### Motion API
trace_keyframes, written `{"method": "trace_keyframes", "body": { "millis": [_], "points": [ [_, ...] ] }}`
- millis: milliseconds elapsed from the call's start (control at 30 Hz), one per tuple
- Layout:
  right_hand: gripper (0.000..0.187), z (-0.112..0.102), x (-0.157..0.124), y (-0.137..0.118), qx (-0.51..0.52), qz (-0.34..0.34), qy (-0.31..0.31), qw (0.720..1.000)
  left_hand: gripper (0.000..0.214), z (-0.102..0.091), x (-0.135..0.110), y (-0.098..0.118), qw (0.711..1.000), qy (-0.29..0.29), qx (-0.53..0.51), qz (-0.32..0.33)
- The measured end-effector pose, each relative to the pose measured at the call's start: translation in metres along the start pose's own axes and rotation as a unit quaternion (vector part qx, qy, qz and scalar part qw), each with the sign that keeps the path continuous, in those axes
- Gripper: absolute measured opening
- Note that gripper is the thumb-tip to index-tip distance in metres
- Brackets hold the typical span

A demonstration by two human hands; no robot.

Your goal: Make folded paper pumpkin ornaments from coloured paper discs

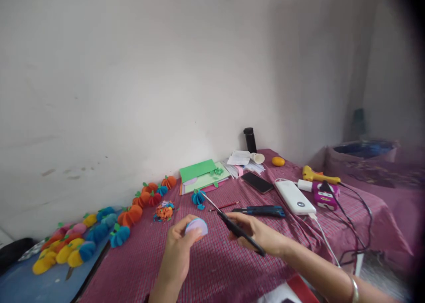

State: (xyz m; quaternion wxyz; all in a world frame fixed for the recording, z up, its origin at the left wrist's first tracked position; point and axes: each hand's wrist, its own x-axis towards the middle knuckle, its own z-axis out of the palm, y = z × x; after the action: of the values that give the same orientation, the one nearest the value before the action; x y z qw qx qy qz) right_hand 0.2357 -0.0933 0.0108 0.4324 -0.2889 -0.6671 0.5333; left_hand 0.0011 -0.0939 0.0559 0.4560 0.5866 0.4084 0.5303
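My left hand (175, 250) pinches a small round stack of paper circles (195, 225) between thumb and fingers; its face is lilac, with blue and orange at the rim. In my right hand (259, 234) is a pair of scissors with black handles (244, 236), its blades pointing up and to the left, apart from the paper circles. Just beyond the hands are a folded blue paper piece (198, 197), a red pencil (224, 206) and a blue-and-black box cutter (265, 211).
Several colourful paper pumpkins (129, 215) line the left side, near a pile of paper scraps (164, 211). Green paper sheets (197, 171) lie against the wall. Rightward are a phone (256, 182), a white power bank (294, 197), a yellow glue gun (320, 176) and trailing cables.
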Motion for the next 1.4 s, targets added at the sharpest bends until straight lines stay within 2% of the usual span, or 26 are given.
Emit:
{"method": "trace_keyframes", "body": {
  "millis": [67,167,300,433,667,833,1000,1133,1200,1267,1333,1400],
  "points": [
    [0.058,-0.002,-0.014,-0.011,-0.097,-0.044,0.009,0.994,0.007,0.0,-0.006,0.003,1.0,0.011,-0.016,-0.01],
    [0.051,-0.005,-0.034,-0.032,-0.251,-0.085,0.047,0.963,0.01,0.001,-0.014,0.009,1.0,0.002,-0.005,-0.018],
    [0.062,-0.009,-0.05,-0.05,-0.325,-0.098,0.036,0.94,0.01,0.006,-0.026,0.019,0.997,-0.02,0.073,-0.003],
    [0.067,-0.009,-0.054,-0.053,-0.338,-0.1,0.032,0.935,0.013,0.01,-0.033,0.03,0.986,-0.044,0.161,0.027],
    [0.062,-0.006,-0.055,-0.052,-0.337,-0.1,0.028,0.936,0.014,0.01,-0.035,0.044,0.975,-0.064,0.209,0.048],
    [0.057,-0.005,-0.055,-0.053,-0.308,-0.106,0.017,0.945,0.01,0.008,-0.037,0.035,0.971,-0.051,0.229,0.037],
    [0.052,-0.002,-0.059,-0.055,-0.284,-0.094,0.006,0.954,0.006,0.009,-0.037,0.019,0.97,-0.004,0.242,0.014],
    [0.045,-0.002,-0.06,-0.042,-0.215,-0.077,0.003,0.974,0.005,0.012,-0.036,0.011,0.978,-0.001,0.206,-0.006],
    [0.043,-0.005,-0.056,-0.029,-0.14,-0.051,0.003,0.989,0.009,0.014,-0.035,0.008,0.988,0.011,0.15,-0.021],
    [0.051,-0.008,-0.049,-0.013,-0.074,-0.022,0.025,0.997,0.017,0.016,-0.034,0.005,0.996,0.03,0.072,-0.047],
    [0.05,-0.011,-0.042,-0.002,-0.108,-0.009,0.069,0.992,0.024,0.016,-0.033,0.0,0.996,0.04,0.009,-0.076],
    [0.045,-0.012,-0.036,0.005,-0.252,-0.023,0.106,0.962,0.026,0.016,-0.032,-0.005,0.995,0.036,-0.013,-0.094]
  ]
}}
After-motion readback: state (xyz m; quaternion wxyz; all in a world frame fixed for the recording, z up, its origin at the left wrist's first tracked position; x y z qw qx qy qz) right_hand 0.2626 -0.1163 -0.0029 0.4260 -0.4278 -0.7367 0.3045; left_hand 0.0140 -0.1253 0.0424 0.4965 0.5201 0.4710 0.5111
